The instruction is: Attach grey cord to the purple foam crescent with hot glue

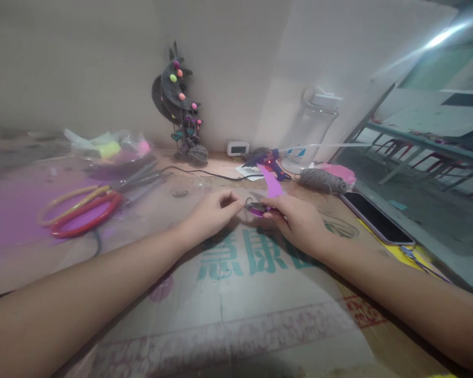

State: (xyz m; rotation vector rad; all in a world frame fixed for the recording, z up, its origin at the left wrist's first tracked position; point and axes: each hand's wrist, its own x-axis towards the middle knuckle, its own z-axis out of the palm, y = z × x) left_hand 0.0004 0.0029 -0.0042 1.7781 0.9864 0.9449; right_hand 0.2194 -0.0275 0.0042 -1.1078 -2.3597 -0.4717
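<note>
Left hand [216, 210]: thumb and finger appear to pinch a thin loop [249, 200].
Right hand [301, 219]: closed around small pliers [259, 208].
Loop: at the pliers' tips, nearer the wearer than the glue gun [275, 164]; curve formed, judged unfinished, closure too small to tell.
Purple strip [274, 185]: just in front of the glue gun, seemingly unattached.
Crescent ornament [169, 97]: left of the glue gun, balls attached, apparently complete.

A pale wall [236, 68] backs the counter [219, 159]; at right, bright light [441, 38] shines above a table [429, 134], stools [441, 157] and grey floor [449, 223].
</note>
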